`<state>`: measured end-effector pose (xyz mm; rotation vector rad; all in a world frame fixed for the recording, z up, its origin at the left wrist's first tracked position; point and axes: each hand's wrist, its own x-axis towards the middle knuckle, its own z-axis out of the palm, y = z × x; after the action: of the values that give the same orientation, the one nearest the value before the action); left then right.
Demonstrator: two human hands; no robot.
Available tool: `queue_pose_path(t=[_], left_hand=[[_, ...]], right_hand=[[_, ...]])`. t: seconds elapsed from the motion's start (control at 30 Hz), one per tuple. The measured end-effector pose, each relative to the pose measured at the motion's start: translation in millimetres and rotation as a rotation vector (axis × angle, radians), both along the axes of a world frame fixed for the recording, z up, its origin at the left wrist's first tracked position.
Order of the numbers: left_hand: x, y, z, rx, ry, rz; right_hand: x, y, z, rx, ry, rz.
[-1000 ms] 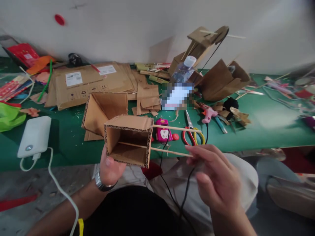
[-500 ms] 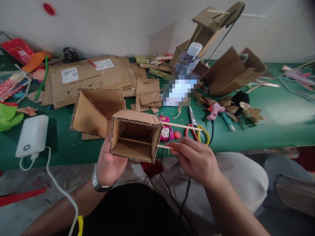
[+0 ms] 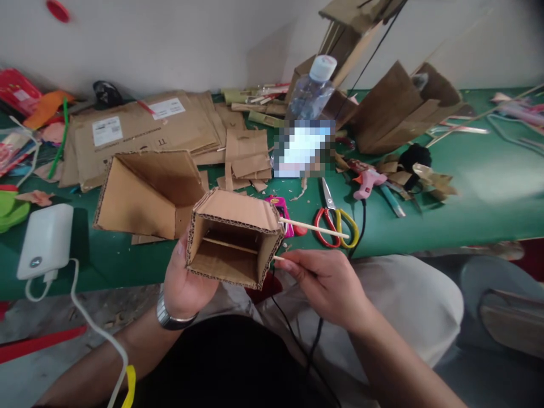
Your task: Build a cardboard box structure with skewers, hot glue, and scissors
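My left hand (image 3: pixel 189 283) grips an open-ended cardboard box (image 3: pixel 229 212) from its left and underside, above the table's front edge. A thin wooden stick (image 3: pixel 229 244) runs across the inside of the box. My right hand (image 3: pixel 325 283) pinches the end of a stick at the box's right wall, apparently the same one. A second wooden stick (image 3: pixel 317 228) juts out to the right from the box's upper right edge. Behind the box's left side is an open, flaring cardboard piece (image 3: pixel 147 195); whether the two are joined I cannot tell.
Scissors (image 3: pixel 334 218), a pink glue gun (image 3: pixel 369 182) and a pink power socket (image 3: pixel 287 218) lie on the green table (image 3: pixel 488 204). Flattened cardboard (image 3: pixel 144 130) and a plastic bottle (image 3: pixel 312 93) are farther back. A white power bank (image 3: pixel 46 241) with a cable is at left.
My right hand has moved closer to the box, and less stick shows between its fingers and the wall. The box is tilted slightly more. The whole view has shifted a little.
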<state>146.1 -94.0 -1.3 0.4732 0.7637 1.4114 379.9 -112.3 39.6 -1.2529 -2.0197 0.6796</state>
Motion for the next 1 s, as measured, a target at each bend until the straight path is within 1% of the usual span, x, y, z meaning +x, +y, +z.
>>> queue_pose_path(t=[0.1, 0.13, 0.17, 0.2, 0.23, 0.33, 0.37, 0.4, 0.43, 0.47, 0.57, 0.6, 0.63, 0.67, 0.7, 0.77, 0.8, 0.83, 0.87, 0.9, 0.93, 1.0], left_hand=[[0, 0, -0.1, -0.042, -0.021, -0.007], [0, 0, -0.5, -0.054, -0.024, -0.003], [0, -1, -1.1, -0.056, -0.023, 0.004], [0, -1, -2.1, -0.050, -0.018, 0.009], [0, -2, -3.3, -0.040, -0.009, 0.011], [-1, -5, -5.5, 0.014, 0.021, 0.032], [-1, -6, -5.1, 0.031, 0.022, 0.044], [-1, -7, -4.0, 0.038, 0.017, 0.051], [-1, -7, -2.2, 0.033, 0.006, 0.052], [0, -6, 0.1, 0.019, -0.008, 0.050], [0, -3, 6.4, -0.032, -0.052, 0.051], [0, -2, 7.3, -0.043, -0.063, 0.051], [0, -1, 7.6, -0.046, -0.072, 0.054], [0, -1, 7.1, -0.050, -0.076, 0.052], [1, -2, 6.1, -0.053, -0.073, 0.050], [2, -4, 3.7, -0.046, -0.044, 0.062], [3, -6, 2.7, -0.039, -0.022, 0.081], [4, -7, 2.2, -0.029, 0.000, 0.106], [5, -8, 2.0, -0.021, 0.015, 0.126], [6, -9, 2.2, -0.010, 0.022, 0.146], [6, -10, 2.8, -0.002, 0.019, 0.160], [6, -10, 4.3, 0.002, -0.002, 0.159]], right_hand=[[0, -2, -5.4, 0.305, -0.101, -0.014], [0, -3, -6.4, 0.373, -0.136, -0.007], [-1, -4, -6.2, 0.395, -0.149, -0.002], [-1, -5, -4.9, 0.355, -0.134, -0.006], [-2, -5, -2.5, 0.255, -0.092, -0.011], [-3, -4, 6.9, -0.212, 0.102, -0.006], [-4, -3, 8.8, -0.324, 0.143, -0.001], [-4, -3, 9.4, -0.371, 0.159, -0.004], [-5, -3, 8.4, -0.339, 0.152, -0.019], [-6, -4, 5.9, -0.242, 0.121, -0.041], [-10, -9, -4.8, 0.172, -0.019, -0.061], [-11, -10, -7.5, 0.247, -0.035, -0.056], [-12, -11, -8.8, 0.243, -0.028, -0.051], [-13, -11, -8.8, 0.157, 0.004, -0.053], [-13, -11, -7.3, 0.012, 0.062, -0.060], [-13, -8, -2.0, -0.334, 0.209, -0.060], [-12, -6, 0.9, -0.470, 0.273, -0.050], [-11, -5, 3.2, -0.549, 0.317, -0.044], [-10, -4, 4.6, -0.569, 0.333, -0.045], [-9, -3, 4.7, -0.537, 0.319, -0.049], [-8, -4, 3.5, -0.461, 0.281, -0.059], [-7, -6, -2.3, -0.227, 0.190, -0.077]])
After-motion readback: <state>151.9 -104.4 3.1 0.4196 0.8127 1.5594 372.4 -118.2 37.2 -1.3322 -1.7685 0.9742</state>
